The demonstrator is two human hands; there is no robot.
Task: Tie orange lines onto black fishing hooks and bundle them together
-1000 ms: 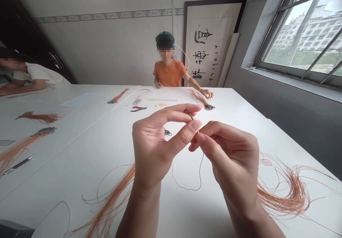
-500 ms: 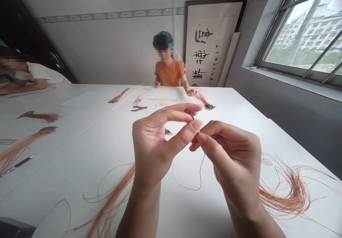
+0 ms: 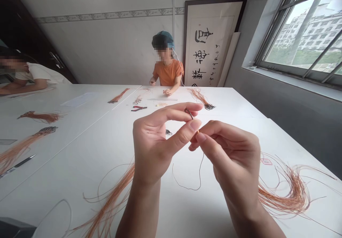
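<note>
My left hand (image 3: 157, 143) pinches a dark curved hook (image 3: 189, 114), which looks like a fish hook, between thumb and fingers. Its bend shows by the index finger; the rest is covered. My right hand (image 3: 233, 156) is closed at the same spot, thumb against index finger, on a thin line. A small yellowish bit (image 3: 198, 132) shows between the two thumbs. From beneath the right fingers the thin line (image 3: 200, 174) hangs in a loose curve. Behind my left hand lies a bundle of copper-coloured lines (image 3: 114, 195), and dark hooks (image 3: 168, 132) show past the palm.
Another copper-coloured bundle (image 3: 296, 195) lies right of my right wrist. More bundles (image 3: 40, 116), a pen (image 3: 18, 165) and red-handled pliers (image 3: 139, 108) are on the white table (image 3: 80, 166). A person in orange (image 3: 169, 72) sits opposite; another person (image 3: 40, 74) leans at far left.
My hands keep almost the same pose, with only a slight shift. The person opposite has drawn a hand back from the bundle at the far right to in front of the body.
</note>
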